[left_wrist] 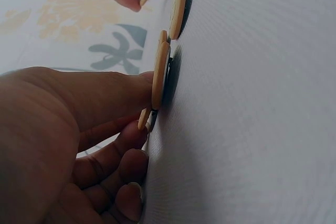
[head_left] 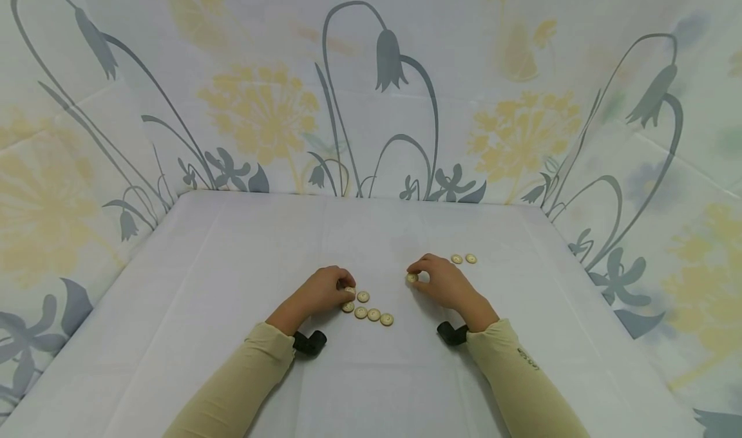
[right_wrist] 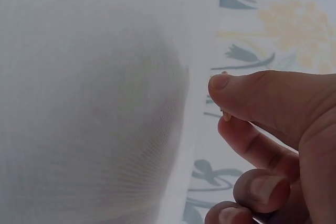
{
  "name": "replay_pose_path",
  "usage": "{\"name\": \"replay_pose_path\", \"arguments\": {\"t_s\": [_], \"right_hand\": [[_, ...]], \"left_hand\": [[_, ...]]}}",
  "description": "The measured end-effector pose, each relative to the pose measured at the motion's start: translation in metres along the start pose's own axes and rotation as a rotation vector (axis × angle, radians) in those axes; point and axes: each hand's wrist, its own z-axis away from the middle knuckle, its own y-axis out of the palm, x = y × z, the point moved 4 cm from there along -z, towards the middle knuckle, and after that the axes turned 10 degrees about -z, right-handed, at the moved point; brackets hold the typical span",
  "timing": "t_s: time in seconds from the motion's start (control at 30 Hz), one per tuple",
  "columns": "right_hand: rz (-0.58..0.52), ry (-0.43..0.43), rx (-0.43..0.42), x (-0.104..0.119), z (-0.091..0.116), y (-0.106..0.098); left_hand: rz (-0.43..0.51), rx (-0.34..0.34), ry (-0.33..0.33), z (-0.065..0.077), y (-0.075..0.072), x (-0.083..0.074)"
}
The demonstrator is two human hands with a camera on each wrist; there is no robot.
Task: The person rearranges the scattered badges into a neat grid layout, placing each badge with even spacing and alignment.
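Observation:
My left hand (head_left: 322, 290) pinches a round wooden button (head_left: 350, 291) between thumb and fingers, low over the white cloth. In the left wrist view that button (left_wrist: 143, 119) shows edge-on by the fingertips. Just right of this hand lies a single button (head_left: 362, 296). Nearer me, several buttons form a slanting row (head_left: 373, 314), its left end close below the thumb. To the right, my right hand (head_left: 443, 282) holds another wooden button (head_left: 411, 277) between thumb and index finger, raised off the cloth. The thumb hides most of that button (right_wrist: 227, 115) in the right wrist view.
Two more buttons (head_left: 464, 258) lie side by side beyond my right hand. A white cloth (head_left: 232, 251) covers the table. Flower-printed hangings (head_left: 371, 103) stand behind it and along both sides. Black wrist cameras (head_left: 310, 343) sit below both hands.

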Motion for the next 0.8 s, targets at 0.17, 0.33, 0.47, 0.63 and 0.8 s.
{"name": "replay_pose_path", "arguments": {"t_s": [0.17,0.33,0.47,0.63,0.8], "right_hand": [[-0.007,0.019,-0.008,-0.001,0.001,-0.003],[-0.003,0.028,-0.032,-0.005,0.001,-0.006],[-0.001,0.028,-0.056,-0.010,0.001,-0.008],[-0.009,0.019,-0.076,-0.014,0.001,-0.012],[-0.026,0.048,-0.078,-0.020,0.001,-0.015]], "left_hand": [[0.001,-0.009,-0.011,-0.001,0.001,0.001],[0.002,-0.004,-0.013,0.000,0.001,0.001],[0.003,0.003,-0.010,0.000,0.002,0.000],[0.005,0.009,-0.014,0.000,0.001,0.001],[0.005,0.014,-0.019,-0.002,0.000,0.001]]}}
